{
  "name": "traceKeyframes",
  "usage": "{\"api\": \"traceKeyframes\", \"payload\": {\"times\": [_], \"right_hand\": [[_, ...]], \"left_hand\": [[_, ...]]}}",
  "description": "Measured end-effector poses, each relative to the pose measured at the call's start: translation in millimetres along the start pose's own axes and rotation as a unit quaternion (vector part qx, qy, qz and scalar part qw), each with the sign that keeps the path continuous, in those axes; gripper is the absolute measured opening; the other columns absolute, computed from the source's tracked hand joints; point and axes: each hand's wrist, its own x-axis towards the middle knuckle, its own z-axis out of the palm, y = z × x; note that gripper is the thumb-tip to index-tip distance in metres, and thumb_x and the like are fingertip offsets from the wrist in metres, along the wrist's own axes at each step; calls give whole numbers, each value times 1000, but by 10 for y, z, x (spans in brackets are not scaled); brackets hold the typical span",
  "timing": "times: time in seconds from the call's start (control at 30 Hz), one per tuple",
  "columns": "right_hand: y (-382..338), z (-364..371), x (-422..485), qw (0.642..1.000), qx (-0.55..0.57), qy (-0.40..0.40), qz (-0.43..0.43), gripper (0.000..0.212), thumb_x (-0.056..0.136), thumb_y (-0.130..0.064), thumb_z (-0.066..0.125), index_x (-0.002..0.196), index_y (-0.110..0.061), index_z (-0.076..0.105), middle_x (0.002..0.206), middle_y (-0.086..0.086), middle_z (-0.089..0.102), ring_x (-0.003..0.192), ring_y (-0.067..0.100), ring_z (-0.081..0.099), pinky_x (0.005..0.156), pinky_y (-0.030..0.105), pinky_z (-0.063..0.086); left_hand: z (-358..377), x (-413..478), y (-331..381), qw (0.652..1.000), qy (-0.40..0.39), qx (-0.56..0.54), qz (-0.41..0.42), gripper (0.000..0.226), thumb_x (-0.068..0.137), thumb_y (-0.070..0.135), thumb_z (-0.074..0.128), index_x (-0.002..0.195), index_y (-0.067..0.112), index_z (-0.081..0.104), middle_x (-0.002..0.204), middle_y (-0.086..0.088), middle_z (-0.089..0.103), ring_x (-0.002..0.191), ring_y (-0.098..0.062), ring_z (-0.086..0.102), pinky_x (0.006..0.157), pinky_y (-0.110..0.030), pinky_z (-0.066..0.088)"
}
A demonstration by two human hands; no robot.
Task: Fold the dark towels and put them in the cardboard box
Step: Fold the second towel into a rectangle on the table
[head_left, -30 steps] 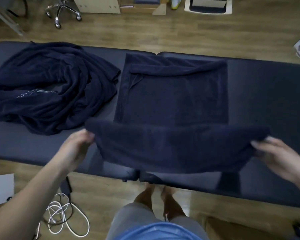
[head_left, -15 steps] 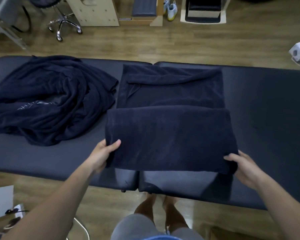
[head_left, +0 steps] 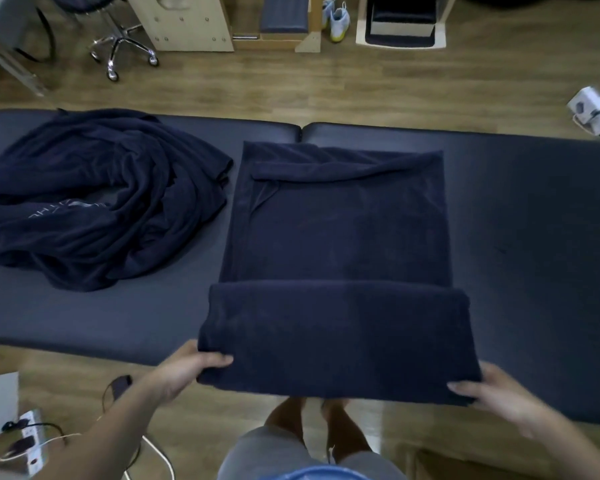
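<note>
Over table edge (head_left: 84,346), folded towel (head_left: 336,334)

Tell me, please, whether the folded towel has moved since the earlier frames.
Yes. The folded towel came toward the person, uncovering the flat towel and overhanging the table edge.

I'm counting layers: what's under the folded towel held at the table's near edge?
The folded towel overlaps the flat towel on the padded table; its near edge overhangs the floor. Left hand and right hand hold its corners. Whatever lies beneath its middle is covered.
</note>
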Motion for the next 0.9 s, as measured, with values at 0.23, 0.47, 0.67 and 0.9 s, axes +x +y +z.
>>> {"api": "traceKeyframes", "payload": {"times": [0.23, 0.47, 0.67, 0.9], "right_hand": [[69, 227, -137, 996, -64, 65, 17, 53, 74, -60, 65, 112, -23, 70, 95, -13, 75, 93, 11, 70, 93, 41, 53], [-46, 251, -91, 991, -98, 46, 82, 84, 46, -90, 61, 103, -28, 67, 101, -5, 74, 93, 16, 69, 83, 37, 55], [-476, 183, 85, 992, 66, 111, -5, 57, 82, -34, 75, 130, -12, 54, 119, 4, 65, 97, 15, 63, 78, 31, 50], [-505, 59, 174, 981, 137, 134, -30, 102, 29, -63, 91, 116, -17, 62, 107, 2, 74, 98, 22, 70, 77, 33, 53]], "left_hand": [[56, -11, -125, 998, 31, 42, -17, 104, 30, 80, 83, 114, 20, 70, 106, 2, 77, 104, -18, 71, 96, -37, 51], [3, 26, 173, 995, 60, 81, -4, 78, 46, 61, 88, 109, 19, 71, 101, 4, 78, 100, -16, 72, 88, -35, 56], [98, 140, 372, 994, 67, -74, 38, 47, 75, 15, 83, 119, 18, 67, 113, -5, 75, 110, -28, 68, 87, -42, 53], [12, 337, 536, 995, 83, -42, 48, 39, 83, 3, 73, 118, 17, 65, 115, -8, 74, 105, -25, 69, 88, -36, 52]]}}
